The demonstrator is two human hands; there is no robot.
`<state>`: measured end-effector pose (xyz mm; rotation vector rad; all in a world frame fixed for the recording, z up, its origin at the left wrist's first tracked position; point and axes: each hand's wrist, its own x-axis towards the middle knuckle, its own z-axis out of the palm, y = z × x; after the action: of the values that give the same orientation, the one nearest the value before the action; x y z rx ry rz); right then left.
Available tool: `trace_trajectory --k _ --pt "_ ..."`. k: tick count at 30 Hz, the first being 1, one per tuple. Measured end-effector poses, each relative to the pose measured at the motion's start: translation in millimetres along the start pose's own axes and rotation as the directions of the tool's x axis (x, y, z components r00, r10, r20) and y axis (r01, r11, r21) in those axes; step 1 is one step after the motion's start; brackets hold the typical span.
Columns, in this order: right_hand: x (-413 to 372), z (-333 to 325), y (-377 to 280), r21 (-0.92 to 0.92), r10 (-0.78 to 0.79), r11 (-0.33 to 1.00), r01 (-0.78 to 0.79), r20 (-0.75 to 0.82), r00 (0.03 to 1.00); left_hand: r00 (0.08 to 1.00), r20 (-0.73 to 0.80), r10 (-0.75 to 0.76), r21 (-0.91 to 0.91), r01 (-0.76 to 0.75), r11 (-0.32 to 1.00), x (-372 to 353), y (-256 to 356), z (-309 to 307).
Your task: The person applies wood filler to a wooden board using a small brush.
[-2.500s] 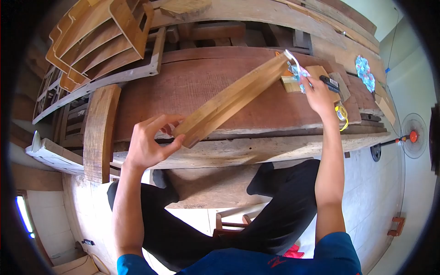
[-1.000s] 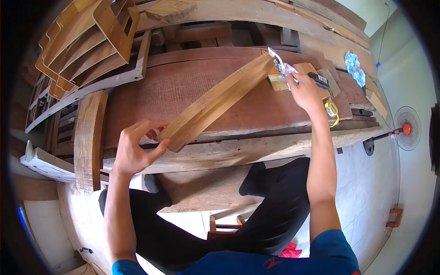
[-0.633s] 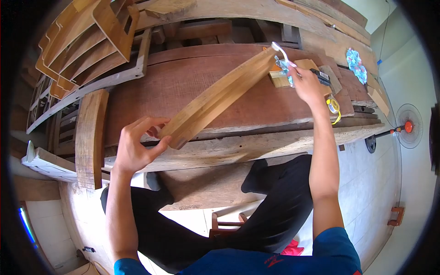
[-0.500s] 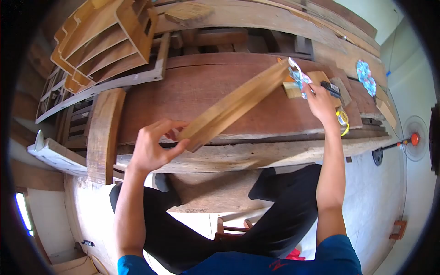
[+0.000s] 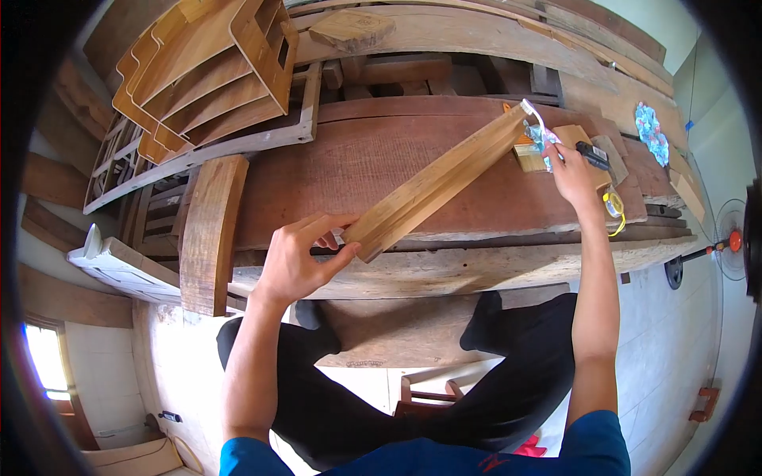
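A long wooden board (image 5: 440,186) slants over the brown bench top (image 5: 341,159), its near end low on the left. My left hand (image 5: 305,254) pinches that near end between thumb and fingers. At the far end, my right hand (image 5: 573,174) is closed on what looks like a toothbrush (image 5: 533,117), its white head against the board's tip. A crumpled blue patterned cloth (image 5: 546,143) is bunched in the same hand. Beside this hand lie a black-handled tool (image 5: 594,155), a yellow tape measure (image 5: 613,203) and a pale bristled block (image 5: 529,159), partly hidden.
A wooden tiered organizer (image 5: 214,79) stands at the back left. One thick plank (image 5: 213,234) crosses the bench's left end. Another blue cloth (image 5: 651,135) lies at the far right, above a fan (image 5: 732,240). My feet rest on a lower wooden ledge (image 5: 397,333).
The whole view has shifted, so the bench and both hands appear farther right. My grip on the board and the brush looks the same, with the brush head still at the board's far end.
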<state>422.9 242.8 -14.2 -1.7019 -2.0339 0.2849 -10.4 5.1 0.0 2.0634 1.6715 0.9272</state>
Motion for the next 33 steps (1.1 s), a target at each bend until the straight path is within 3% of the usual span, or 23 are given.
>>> trace_trajectory --k 16,22,28,33 --pt "8.1 -11.7 0.0 -0.041 0.066 0.997 -0.064 0.060 0.996 1.000 -0.001 -0.022 0.016 0.022 1.000 1.3 0.6 -0.4" --pt "-5.1 9.3 0.7 -0.031 -0.056 0.998 0.053 -0.084 0.995 0.999 -0.026 -0.026 0.014 0.026 1.000 0.5 13.5 -3.2" --pt "-3.8 -8.7 1.8 0.000 0.080 0.997 -0.080 0.051 0.995 0.996 -0.088 0.033 0.009 -0.033 0.999 4.9 1.5 6.6" --pt "6.7 -0.3 -11.1 -0.072 -0.035 0.997 0.028 -0.107 0.994 0.998 -0.064 0.014 -0.009 -0.014 1.000 9.9 -0.4 9.2"
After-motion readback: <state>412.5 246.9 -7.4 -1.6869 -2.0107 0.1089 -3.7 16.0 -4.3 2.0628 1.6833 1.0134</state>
